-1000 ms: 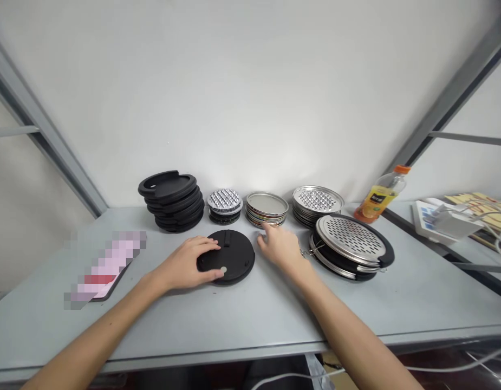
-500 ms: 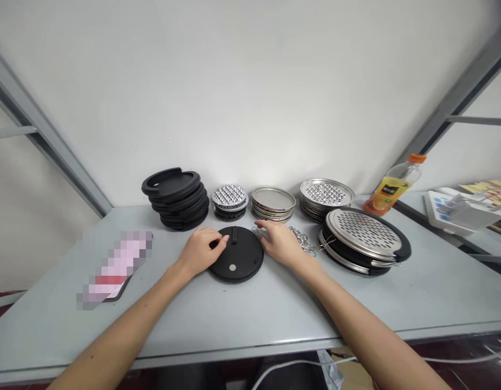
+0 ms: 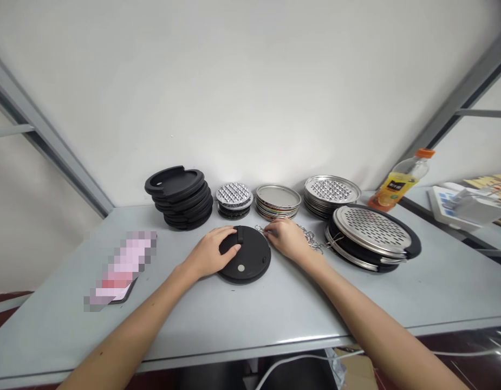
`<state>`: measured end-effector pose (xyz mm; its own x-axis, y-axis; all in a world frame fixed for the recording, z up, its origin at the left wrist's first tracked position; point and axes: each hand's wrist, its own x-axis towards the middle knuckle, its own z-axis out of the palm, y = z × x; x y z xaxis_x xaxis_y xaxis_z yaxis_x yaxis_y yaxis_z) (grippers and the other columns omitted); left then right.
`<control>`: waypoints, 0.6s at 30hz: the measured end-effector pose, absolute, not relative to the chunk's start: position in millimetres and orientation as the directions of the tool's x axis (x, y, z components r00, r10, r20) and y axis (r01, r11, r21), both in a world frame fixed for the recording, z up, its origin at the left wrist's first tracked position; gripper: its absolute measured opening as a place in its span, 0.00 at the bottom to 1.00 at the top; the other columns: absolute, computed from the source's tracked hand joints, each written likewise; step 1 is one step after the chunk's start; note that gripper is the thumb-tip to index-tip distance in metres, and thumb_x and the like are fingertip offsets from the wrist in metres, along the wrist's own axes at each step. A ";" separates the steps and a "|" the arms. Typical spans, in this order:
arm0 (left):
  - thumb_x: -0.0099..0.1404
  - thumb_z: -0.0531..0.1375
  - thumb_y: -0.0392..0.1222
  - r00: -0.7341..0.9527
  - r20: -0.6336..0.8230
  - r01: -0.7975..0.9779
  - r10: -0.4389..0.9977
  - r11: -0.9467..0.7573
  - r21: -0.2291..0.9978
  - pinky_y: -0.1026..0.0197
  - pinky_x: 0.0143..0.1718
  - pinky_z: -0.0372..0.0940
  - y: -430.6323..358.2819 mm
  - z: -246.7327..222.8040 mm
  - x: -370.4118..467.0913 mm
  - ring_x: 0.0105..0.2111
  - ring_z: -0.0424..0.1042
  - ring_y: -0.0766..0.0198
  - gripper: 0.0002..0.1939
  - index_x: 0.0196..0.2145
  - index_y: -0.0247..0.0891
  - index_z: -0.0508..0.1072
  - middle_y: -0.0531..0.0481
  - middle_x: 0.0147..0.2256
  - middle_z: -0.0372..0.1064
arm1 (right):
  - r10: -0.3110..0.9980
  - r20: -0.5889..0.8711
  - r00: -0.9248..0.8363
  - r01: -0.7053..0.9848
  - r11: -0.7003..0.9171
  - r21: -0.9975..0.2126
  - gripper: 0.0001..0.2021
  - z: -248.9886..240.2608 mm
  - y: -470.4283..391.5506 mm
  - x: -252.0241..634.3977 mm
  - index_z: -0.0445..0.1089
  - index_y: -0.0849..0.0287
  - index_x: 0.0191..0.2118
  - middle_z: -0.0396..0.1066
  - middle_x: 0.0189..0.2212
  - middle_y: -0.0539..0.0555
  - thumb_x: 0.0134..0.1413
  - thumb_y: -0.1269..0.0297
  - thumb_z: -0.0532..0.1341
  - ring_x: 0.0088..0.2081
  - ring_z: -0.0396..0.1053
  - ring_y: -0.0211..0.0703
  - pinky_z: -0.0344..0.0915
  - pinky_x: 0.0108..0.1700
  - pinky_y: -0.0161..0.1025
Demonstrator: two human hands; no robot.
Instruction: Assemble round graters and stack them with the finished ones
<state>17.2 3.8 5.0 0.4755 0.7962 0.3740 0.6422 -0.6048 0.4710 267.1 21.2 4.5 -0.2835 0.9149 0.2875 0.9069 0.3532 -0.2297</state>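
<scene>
While a black disc [image 3: 252, 268] lies flat on the worktop [image 3: 218, 319] between a person's bare hands, the left hand [image 3: 209, 253] rests over its near-left side, thumb and fingers apart on its top, seemingly to steady it. The right hand [image 3: 288, 238] curls beside the disc's far-right rim at a tangle of metal links [image 3: 311, 236]; whether its fingers are clamped on a link cannot be told, the palm hiding part of them. Behind stand piles of black trays [image 3: 177, 197], small grater plates [image 3: 234, 196], plain round plates [image 3: 278, 197] and larger grater plates [image 3: 332, 190], apparently sorted by kind and within reach. To the right, a bundle of black and metal rounds [image 3: 372, 230] sits near the links, a juice bottle [image 3: 400, 184] behind it. A phone [image 3: 126, 292], its screen blurred, lies at far left, well apart from the disc.
</scene>
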 end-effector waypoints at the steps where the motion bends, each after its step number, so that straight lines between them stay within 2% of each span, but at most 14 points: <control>1: 0.66 0.57 0.48 0.472 0.377 0.645 0.797 -0.603 0.469 0.47 0.58 0.61 3.5 5.4 17.2 0.54 0.67 0.52 0.19 0.51 0.36 0.71 0.41 0.54 0.68 | 0.921 0.283 -0.269 0.907 0.341 -0.249 0.09 4.5 21.4 267.2 0.77 0.56 0.35 0.76 0.37 0.56 0.56 0.67 0.58 0.42 0.71 0.48 0.63 0.40 0.38; 6: 0.67 0.56 0.46 0.454 0.392 0.662 0.800 -0.597 0.453 0.46 0.57 0.61 -0.9 6.7 21.0 0.54 0.67 0.52 0.16 0.48 0.37 0.73 0.41 0.53 0.69 | 0.944 0.247 -0.219 0.897 0.294 -0.329 0.07 3.4 24.8 269.0 0.75 0.57 0.34 0.76 0.36 0.57 0.54 0.68 0.58 0.42 0.70 0.48 0.63 0.42 0.38; 11: 0.67 0.56 0.44 0.444 0.394 0.682 0.805 -0.589 0.434 0.45 0.57 0.61 -6.6 6.2 27.7 0.55 0.65 0.51 0.15 0.48 0.37 0.73 0.41 0.53 0.68 | 0.931 0.257 -0.261 0.872 0.341 -0.352 0.06 -0.5 29.0 271.8 0.74 0.60 0.33 0.75 0.36 0.58 0.53 0.70 0.59 0.42 0.70 0.47 0.63 0.47 0.39; 15: 0.67 0.55 0.43 0.447 0.383 0.689 0.809 -0.584 0.429 0.46 0.57 0.61 -7.6 5.4 29.1 0.54 0.65 0.52 0.15 0.49 0.36 0.72 0.41 0.53 0.68 | 0.913 0.297 -0.280 0.840 0.382 -0.385 0.09 -4.6 30.5 271.3 0.74 0.61 0.39 0.73 0.39 0.59 0.56 0.65 0.59 0.44 0.69 0.48 0.63 0.48 0.41; 18: 0.67 0.55 0.43 0.448 0.377 0.691 0.811 -0.581 0.430 0.47 0.57 0.61 -7.1 5.8 28.6 0.54 0.65 0.52 0.16 0.50 0.35 0.72 0.41 0.53 0.68 | 0.902 0.303 -0.308 0.806 0.417 -0.420 0.08 -5.9 31.5 269.3 0.74 0.60 0.38 0.73 0.39 0.58 0.56 0.66 0.59 0.44 0.68 0.48 0.62 0.49 0.41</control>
